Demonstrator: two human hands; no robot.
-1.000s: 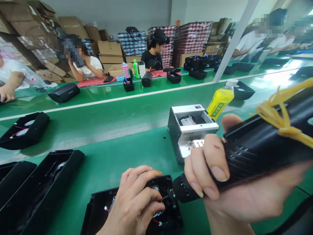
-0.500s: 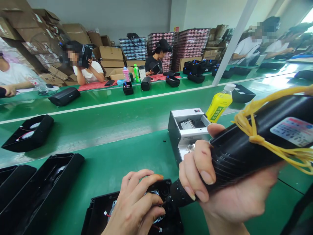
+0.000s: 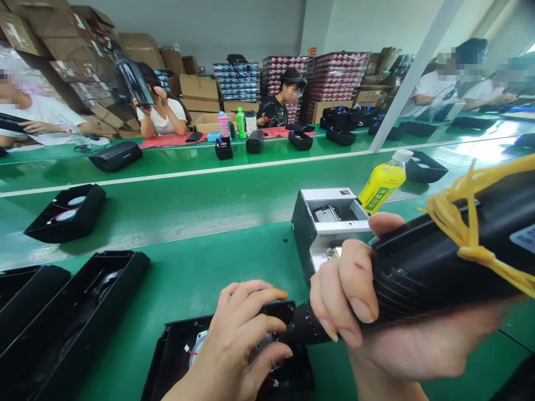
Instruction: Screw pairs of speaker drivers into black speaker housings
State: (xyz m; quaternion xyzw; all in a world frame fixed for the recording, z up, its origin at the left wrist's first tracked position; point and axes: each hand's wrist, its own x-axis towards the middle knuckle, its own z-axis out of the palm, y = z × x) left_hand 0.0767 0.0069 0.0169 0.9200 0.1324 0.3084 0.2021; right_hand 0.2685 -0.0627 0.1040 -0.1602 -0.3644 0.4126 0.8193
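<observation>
My right hand (image 3: 351, 295) is wrapped round a black electric screwdriver (image 3: 418, 278) with yellow cord tied about its body. The tool points down and left into an open black speaker housing (image 3: 171, 340) at the bottom middle. My left hand (image 3: 238, 334) reaches over that housing, thumb and fingers apart beside the screwdriver's tip, with no object visible between them. Partly covered by this hand, a round speaker driver (image 3: 196, 342) sits inside the housing, a small white connector (image 3: 187, 348) near it. The bit's end and any screw are hidden.
A silver-and-black screw feeder (image 3: 330, 223) stands behind my right hand, near a yellow drink bottle (image 3: 384, 181). Black housings (image 3: 83, 312) lie at left; another with drivers (image 3: 67, 214) sits on the green belt. Co-workers sit across the line, and a slanted pole (image 3: 412, 83) rises at right.
My left thumb and fingers have parted from their pinch near the screwdriver's tip. The view has shifted slightly. Across the line, a person holding a black device has raised it and turned it.
</observation>
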